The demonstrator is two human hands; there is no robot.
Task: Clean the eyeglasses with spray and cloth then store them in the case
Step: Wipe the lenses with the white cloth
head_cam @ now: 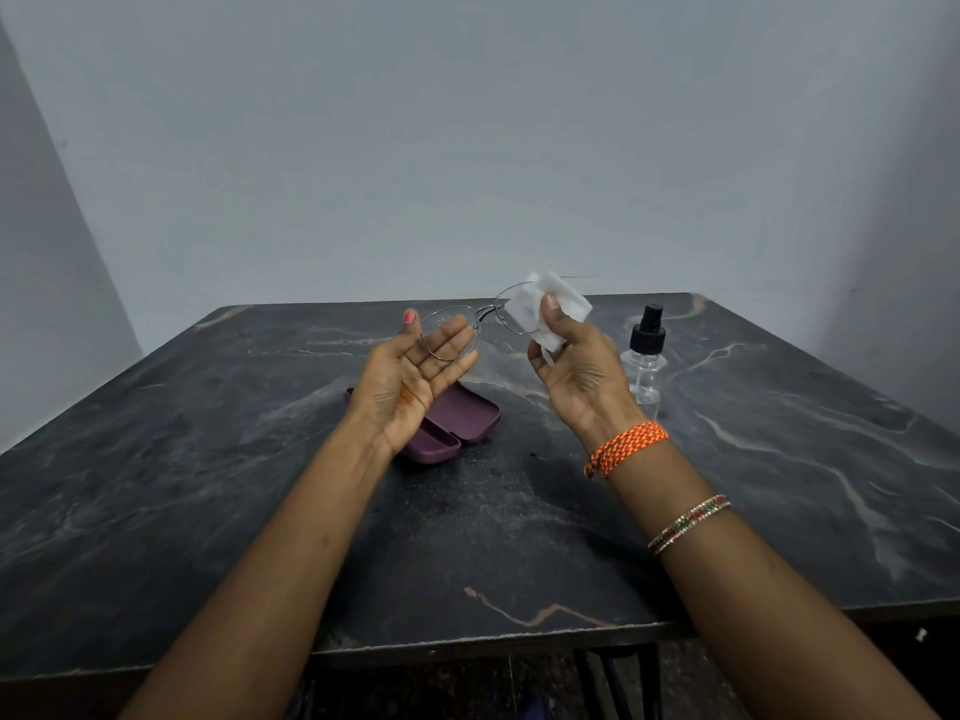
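Note:
Thin metal-framed eyeglasses (485,314) are held up above the table's far half. My left hand (415,376) is palm up, its fingers lie behind the left lens and its thumb sits at the rim's outer edge, holding the frame. My right hand (576,366) pinches a folded white cloth (540,309) over the right lens, thumb on the near side. A maroon glasses case (457,423) lies open on the table under my left wrist. A clear spray bottle (645,363) with a black pump top stands upright just right of my right hand.
The dark marble-patterned table (260,485) runs to a grey wall behind. Its front edge is near me, with dark chair or table legs (613,683) below it. My right wrist carries an orange woven band and thin bangles.

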